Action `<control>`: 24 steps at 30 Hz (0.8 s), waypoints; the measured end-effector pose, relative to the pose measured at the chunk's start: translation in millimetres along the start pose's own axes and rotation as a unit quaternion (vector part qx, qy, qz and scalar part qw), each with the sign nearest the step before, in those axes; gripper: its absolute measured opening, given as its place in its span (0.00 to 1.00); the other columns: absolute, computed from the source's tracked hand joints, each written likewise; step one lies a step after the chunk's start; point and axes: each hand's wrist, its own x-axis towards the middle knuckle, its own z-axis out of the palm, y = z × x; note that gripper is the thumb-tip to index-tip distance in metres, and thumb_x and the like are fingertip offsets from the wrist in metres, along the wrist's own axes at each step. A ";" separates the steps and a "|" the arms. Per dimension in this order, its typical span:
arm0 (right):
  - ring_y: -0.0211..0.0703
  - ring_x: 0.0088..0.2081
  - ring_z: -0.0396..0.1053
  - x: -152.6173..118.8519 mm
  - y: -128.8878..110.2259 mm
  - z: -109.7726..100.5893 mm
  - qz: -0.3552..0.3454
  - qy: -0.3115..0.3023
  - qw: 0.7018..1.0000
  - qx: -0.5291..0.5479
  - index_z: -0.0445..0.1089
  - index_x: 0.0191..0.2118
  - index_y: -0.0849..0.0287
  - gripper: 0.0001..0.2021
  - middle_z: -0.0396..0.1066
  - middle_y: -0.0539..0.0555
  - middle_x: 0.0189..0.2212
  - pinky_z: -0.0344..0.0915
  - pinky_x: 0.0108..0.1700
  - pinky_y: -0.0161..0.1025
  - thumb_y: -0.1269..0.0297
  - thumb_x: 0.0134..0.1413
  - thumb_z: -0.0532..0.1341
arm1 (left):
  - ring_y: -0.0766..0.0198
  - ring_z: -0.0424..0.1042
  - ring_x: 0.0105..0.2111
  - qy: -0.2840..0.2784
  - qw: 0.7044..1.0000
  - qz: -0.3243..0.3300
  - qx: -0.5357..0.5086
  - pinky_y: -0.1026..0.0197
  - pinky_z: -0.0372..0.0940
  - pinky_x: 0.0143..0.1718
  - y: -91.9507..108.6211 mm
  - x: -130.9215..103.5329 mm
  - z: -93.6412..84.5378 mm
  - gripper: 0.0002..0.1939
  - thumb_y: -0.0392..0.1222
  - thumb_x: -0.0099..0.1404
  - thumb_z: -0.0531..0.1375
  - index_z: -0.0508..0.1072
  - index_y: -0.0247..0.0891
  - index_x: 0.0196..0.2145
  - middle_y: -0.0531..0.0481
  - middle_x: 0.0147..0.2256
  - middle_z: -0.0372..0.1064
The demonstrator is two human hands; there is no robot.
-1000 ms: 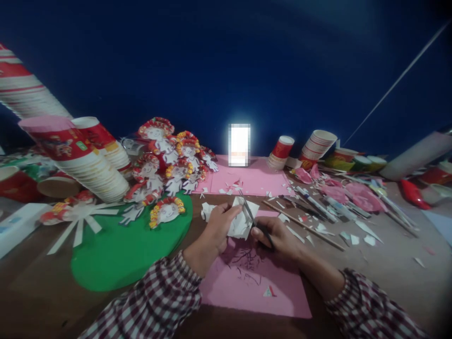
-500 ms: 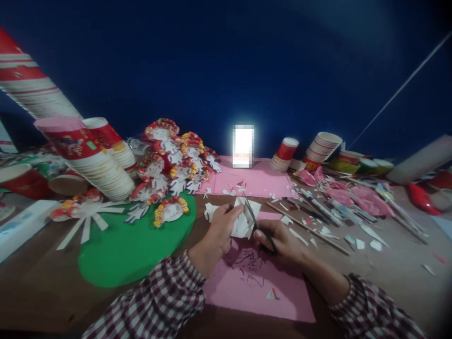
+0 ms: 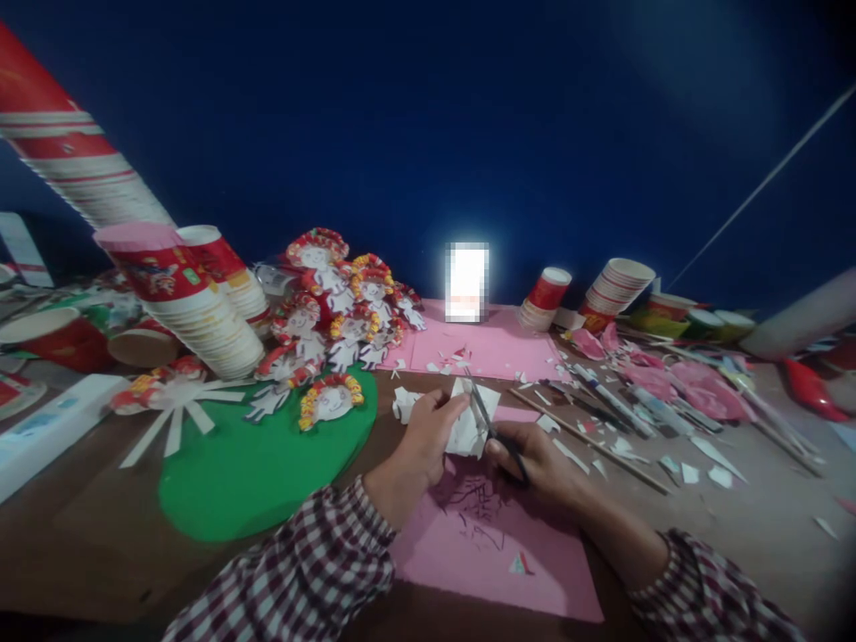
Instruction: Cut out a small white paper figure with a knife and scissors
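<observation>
Between thumb and fingers, my left hand (image 3: 428, 432) pinches a piece of white paper (image 3: 466, 432). My right hand (image 3: 531, 459) is closed round the dark handles of a pair of scissors (image 3: 482, 401), whose blades point up and away across the paper. Whether the blades are cutting into it I cannot tell. Below both hands lies a pink sheet (image 3: 495, 562) with dark pen strokes and a small coloured scrap on it. Another white paper piece (image 3: 405, 404) lies just left of my left hand.
On the left are a green sheet (image 3: 241, 481), paper-doll cutouts (image 3: 338, 330), stacked paper cups (image 3: 187, 308) and a white power strip (image 3: 53, 437). At right lie a thin stick (image 3: 595, 444), pens (image 3: 615, 406), pink crumpled pieces (image 3: 709, 392) and paper scraps. A bright pixelated screen (image 3: 466, 281) stands at the back.
The whole view has shifted slightly, so everything sits a little further right. My hands keep the same hold on the paper and the scissors.
</observation>
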 end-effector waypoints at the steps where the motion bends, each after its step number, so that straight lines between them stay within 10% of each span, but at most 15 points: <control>1: 0.32 0.17 0.59 0.1 -0.4 0.1 0.000 0.001 1.000 -0.003 0.64 0.29 0.62 0.27 0.64 0.48 0.18 0.55 0.20 0.31 0.37 0.50 0.60 | 0.69 0.64 0.18 0.000 1.000 0.000 0.000 0.65 0.58 0.20 0.6 -0.5 0.4 0.15 0.46 0.45 0.68 0.71 0.33 0.26 0.53 0.20 0.67; 24: 0.31 0.18 0.54 -0.2 -0.7 3.7 -0.004 0.013 1.000 -0.006 0.65 0.28 0.61 0.20 0.58 0.45 0.18 0.51 0.19 0.30 0.47 0.52 0.64 | 0.69 0.63 0.17 0.013 0.999 -0.028 -0.028 0.67 0.56 0.19 7.5 -4.4 5.3 0.13 0.42 0.44 0.69 0.71 0.33 0.24 0.54 0.17 0.66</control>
